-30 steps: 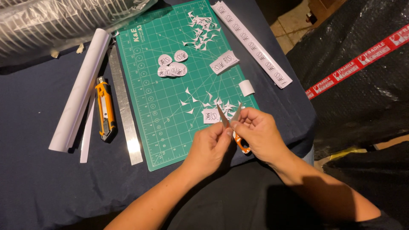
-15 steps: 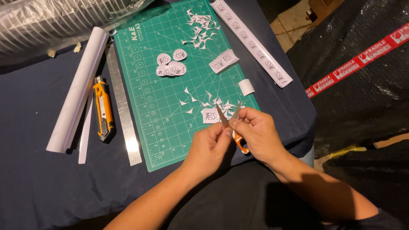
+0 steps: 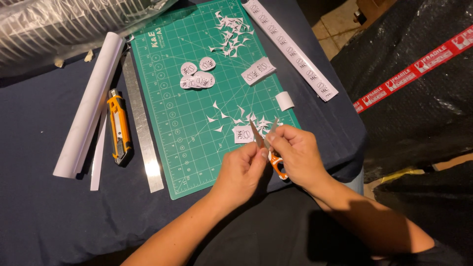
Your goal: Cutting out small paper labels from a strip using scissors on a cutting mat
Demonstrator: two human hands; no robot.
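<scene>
Very little has shifted since a second ago: both hands have settled a touch lower over the near edge of the green cutting mat, and the snips stay open at about the same angle. The right hand is wrapped around a small pair of orange-handled snips, its fingers curled on the handle and the two blades pointing up and away, parted in a narrow V. The left hand has thumb and forefinger pressed together right at the blades, pinching what looks like a small white paper piece, though the piece itself is mostly hidden by the fingertips. Held that close, the paper can be turned into the blades bit by bit.

Just beyond the hands, a square printed label lies on the mat among pointed white offcuts, which fall where the trimming happens. Farther up, rounded cut labels sit in a small overlapping cluster, apart from a stack of uncut squares, so finished and unfinished stay separate. A long printed strip runs along the mat's right side. To the left, off the mat, lie a steel ruler, an orange utility knife and a white paper roll, all out of reach of the working hands.
</scene>
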